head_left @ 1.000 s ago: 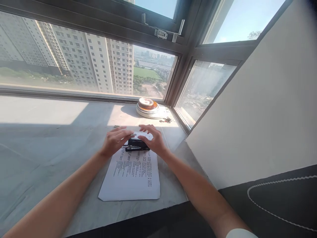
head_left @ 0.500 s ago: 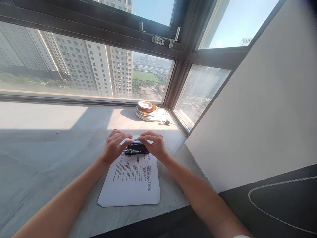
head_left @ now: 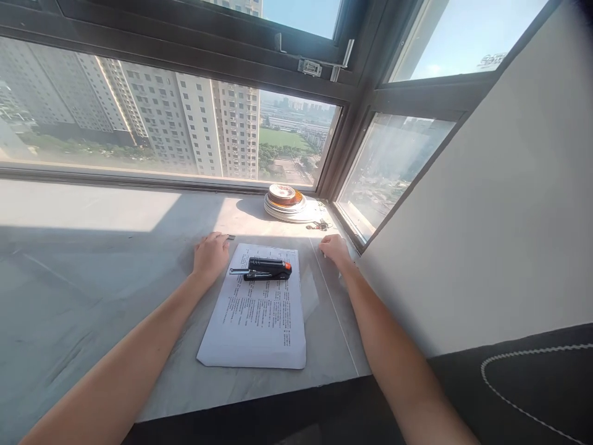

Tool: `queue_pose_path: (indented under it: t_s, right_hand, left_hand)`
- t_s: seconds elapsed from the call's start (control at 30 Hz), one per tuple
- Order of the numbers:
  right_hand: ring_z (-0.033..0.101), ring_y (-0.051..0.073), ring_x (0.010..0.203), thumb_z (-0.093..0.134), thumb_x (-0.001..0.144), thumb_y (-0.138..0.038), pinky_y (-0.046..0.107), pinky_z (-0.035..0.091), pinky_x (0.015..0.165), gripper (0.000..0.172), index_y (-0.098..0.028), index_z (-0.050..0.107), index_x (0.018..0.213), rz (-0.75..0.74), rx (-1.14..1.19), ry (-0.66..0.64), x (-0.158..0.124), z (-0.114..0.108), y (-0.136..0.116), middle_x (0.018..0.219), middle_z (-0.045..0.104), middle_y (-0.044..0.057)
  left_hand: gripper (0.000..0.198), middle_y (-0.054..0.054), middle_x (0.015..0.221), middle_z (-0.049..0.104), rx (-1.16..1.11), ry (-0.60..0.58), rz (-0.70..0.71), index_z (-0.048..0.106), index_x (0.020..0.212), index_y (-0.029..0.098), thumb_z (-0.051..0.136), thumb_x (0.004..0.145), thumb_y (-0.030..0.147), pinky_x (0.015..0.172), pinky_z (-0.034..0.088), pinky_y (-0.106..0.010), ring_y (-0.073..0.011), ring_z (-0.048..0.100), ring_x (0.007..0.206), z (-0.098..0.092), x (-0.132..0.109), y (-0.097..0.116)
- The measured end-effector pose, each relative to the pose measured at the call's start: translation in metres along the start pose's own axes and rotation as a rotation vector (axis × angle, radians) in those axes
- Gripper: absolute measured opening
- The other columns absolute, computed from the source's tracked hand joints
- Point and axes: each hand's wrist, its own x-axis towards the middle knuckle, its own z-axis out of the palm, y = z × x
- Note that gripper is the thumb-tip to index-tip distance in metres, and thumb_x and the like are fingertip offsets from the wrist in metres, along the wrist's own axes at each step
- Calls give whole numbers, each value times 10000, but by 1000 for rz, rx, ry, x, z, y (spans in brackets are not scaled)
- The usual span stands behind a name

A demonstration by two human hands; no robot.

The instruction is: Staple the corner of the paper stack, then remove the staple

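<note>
A black stapler point(head_left: 269, 269) with an orange end lies on a stack of printed paper point(head_left: 259, 334); a metal rail sticks out at its left. Beyond the paper's top left corner, my left hand point(head_left: 211, 254) rests on the sill beside a small dark grey piece point(head_left: 230, 237), its fingers partly hidden. My right hand point(head_left: 334, 248) is to the right of the paper with its fingers curled together near the sill. Something tiny and pale shows under its fingertips, too small to name.
On the marble sill point(head_left: 115, 284), a stack of plates or rolls point(head_left: 285, 203) stands near the window corner, with a small dark tangled item point(head_left: 317, 226) in front. A white wall point(head_left: 486, 216) rises at the right.
Both hands have moved apart from over the stapler, the left one leftward and the right one rightward. The stapler now lies untouched on the paper. The view has shifted slightly.
</note>
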Motion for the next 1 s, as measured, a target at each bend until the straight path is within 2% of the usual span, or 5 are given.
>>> queue_pose_path:
  t_s: [0.17,0.33,0.4,0.73,1.0]
  right_hand:
    - [644,231,908,700,857,-267,349,510,784,166,-206,779,990,-388,56,59,-21,0,-29,993,736,79]
    - [673,255,1074,824,946,-499,397,541,933,414,-248,727,1260,-954,114,-396,-71,23,-69,1190,754,83]
    - [660,298,1182,896,900,-427,437,526,995,617,-257,639,1435,-991,-34,-436,-88,39,-76,1308,740,114]
    - [658,315,1181,729,1022,-252,489,414,1067,569,-273,554,1563,-1051,-159,-408,-78,75,-70,1359,749,117]
    - [660,310,1184,749,1002,-230,471,393,1062,550,-239,580,1526,-1028,-134,-379,-76,77,-67,1311,764,114]
  left_hand:
    - [141,-180,1021,762,38,-54,27,709,812,212,629,922,173,871,502,-476,-377,676,959,-4,2,4]
    - [143,-108,868,742,-114,-27,29,645,840,230,603,977,232,766,478,-373,-289,665,819,-5,2,13]
    - [123,-76,878,749,-244,-18,32,637,872,237,634,984,289,754,485,-352,-258,666,800,-5,-1,19]
    - [397,-30,907,660,-1324,-193,-371,711,1119,181,901,796,313,694,548,-294,-138,628,729,-11,4,30]
    - [255,-58,859,587,-1404,-353,-521,820,1105,98,729,898,215,565,481,-266,-106,474,626,-17,5,31]
